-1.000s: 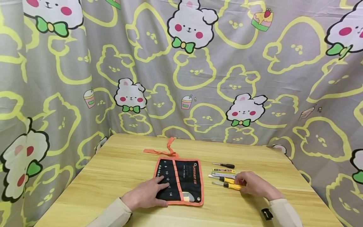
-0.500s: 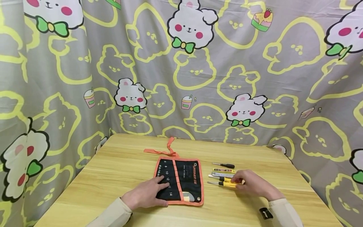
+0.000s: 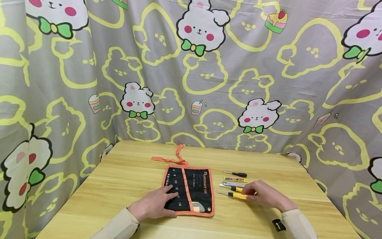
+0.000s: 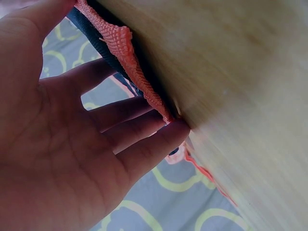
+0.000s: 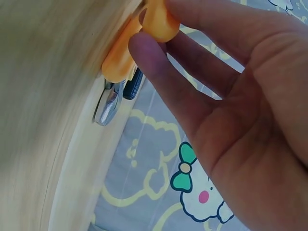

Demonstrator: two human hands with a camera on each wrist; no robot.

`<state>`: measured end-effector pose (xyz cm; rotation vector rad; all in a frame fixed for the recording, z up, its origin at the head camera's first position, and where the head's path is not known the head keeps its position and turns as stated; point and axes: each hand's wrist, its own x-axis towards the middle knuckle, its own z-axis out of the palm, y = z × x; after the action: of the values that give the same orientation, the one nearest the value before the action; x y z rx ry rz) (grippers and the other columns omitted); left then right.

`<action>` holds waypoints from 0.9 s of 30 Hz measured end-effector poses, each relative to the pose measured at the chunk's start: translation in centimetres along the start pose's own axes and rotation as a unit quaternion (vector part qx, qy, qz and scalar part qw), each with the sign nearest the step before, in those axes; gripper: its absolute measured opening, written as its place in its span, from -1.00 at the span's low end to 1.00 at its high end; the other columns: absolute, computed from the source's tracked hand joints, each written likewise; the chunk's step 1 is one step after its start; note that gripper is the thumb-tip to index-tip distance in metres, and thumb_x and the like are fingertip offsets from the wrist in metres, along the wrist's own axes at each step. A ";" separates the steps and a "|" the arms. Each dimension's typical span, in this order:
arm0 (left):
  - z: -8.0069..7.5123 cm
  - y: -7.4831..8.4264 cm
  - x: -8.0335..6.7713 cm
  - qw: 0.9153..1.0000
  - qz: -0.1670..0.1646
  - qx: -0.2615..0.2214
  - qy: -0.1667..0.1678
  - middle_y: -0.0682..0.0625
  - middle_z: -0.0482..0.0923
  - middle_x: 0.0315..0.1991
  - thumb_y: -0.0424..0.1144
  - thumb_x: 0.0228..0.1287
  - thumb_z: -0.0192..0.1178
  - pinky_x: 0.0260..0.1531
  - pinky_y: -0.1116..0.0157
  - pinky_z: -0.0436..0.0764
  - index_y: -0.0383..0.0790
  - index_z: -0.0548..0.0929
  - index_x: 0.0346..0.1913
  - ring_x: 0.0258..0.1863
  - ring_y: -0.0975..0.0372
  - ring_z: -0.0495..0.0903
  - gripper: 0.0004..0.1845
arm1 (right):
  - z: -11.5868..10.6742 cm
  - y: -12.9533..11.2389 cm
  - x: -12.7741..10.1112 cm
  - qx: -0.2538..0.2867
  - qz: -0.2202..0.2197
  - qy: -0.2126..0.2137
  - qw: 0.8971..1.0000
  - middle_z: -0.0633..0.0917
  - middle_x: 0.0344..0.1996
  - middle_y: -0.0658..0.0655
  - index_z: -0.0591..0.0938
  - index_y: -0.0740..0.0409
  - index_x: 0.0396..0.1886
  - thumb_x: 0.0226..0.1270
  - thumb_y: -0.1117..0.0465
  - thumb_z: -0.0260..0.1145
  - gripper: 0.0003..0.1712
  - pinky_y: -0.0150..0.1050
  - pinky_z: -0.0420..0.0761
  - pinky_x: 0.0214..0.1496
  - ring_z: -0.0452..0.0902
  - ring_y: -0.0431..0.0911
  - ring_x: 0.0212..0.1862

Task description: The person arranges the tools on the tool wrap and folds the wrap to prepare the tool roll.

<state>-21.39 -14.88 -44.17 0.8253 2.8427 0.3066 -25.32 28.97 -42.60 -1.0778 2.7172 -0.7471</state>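
Note:
In the head view a black tool pouch (image 3: 198, 186) with orange edging and printed numbers lies flat. My left hand (image 3: 153, 202) rests on its left side with fingers spread; the left wrist view shows the fingers along the orange edging (image 4: 127, 53). To the right, my right hand (image 3: 264, 196) pinches the yellow handle of the nearest screwdriver (image 3: 231, 194), whose tip points left toward the pouch. In the right wrist view thumb and fingertips hold that handle (image 5: 161, 24). Just beyond it lies a second yellow-and-black screwdriver (image 3: 237, 189), partly hidden by the fingers.
Behind these lie a silver wrench (image 3: 231, 183), a flat yellow-green item (image 3: 235, 179) and a black-handled screwdriver (image 3: 238, 174). A grey piece with a pale label (image 3: 198, 207) shows at the pouch's lower right. Orange ties (image 3: 170, 160) stretch behind the pouch. A patterned curtain (image 3: 191, 83) borders the table.
My right hand has moved the nearest screwdriver a little left, toward the pouch, and now holds it slightly apart from the second one. My left hand has stayed in place.

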 end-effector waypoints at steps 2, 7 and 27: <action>0.0 0.0 0.0 1.000 0.000 0.000 -0.001 -0.30 0.35 0.47 0.36 0.18 0.34 0.27 -0.08 0.53 -0.07 0.56 0.41 0.36 -0.15 0.47 -0.16 | 0.0 0.0 0.0 0.003 0.001 0.001 1.000 0.79 -0.28 -0.08 0.79 0.05 -0.16 0.39 0.28 0.39 -0.89 -0.33 0.64 -0.24 0.58 -0.40 -0.26; 0.1 0.0 0.1 1.000 -0.001 0.005 -0.002 -0.29 0.35 0.47 0.37 0.18 0.33 0.27 -0.08 0.54 -0.05 0.56 0.41 0.36 -0.15 0.47 -0.16 | 0.0 0.0 0.1 0.000 -0.005 0.013 1.000 0.80 -0.26 -0.06 0.79 0.06 -0.15 0.40 0.33 0.38 -0.86 -0.35 0.65 -0.24 0.62 -0.37 -0.26; 0.3 -0.2 0.2 1.000 -0.004 -0.019 0.000 -0.26 0.36 0.47 0.37 0.17 0.34 0.28 -0.12 0.51 -0.10 0.50 0.43 0.38 -0.14 0.45 -0.12 | 0.4 -2.1 1.3 -0.039 -0.013 0.043 0.998 0.81 -0.14 -0.03 0.79 0.03 -0.07 0.40 0.34 0.36 -0.79 -0.27 0.72 -0.15 0.70 -0.28 -0.13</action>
<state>-21.60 -14.93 -44.57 0.8062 2.8299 0.3579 -24.92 26.64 -41.83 -1.1253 2.8306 -0.7128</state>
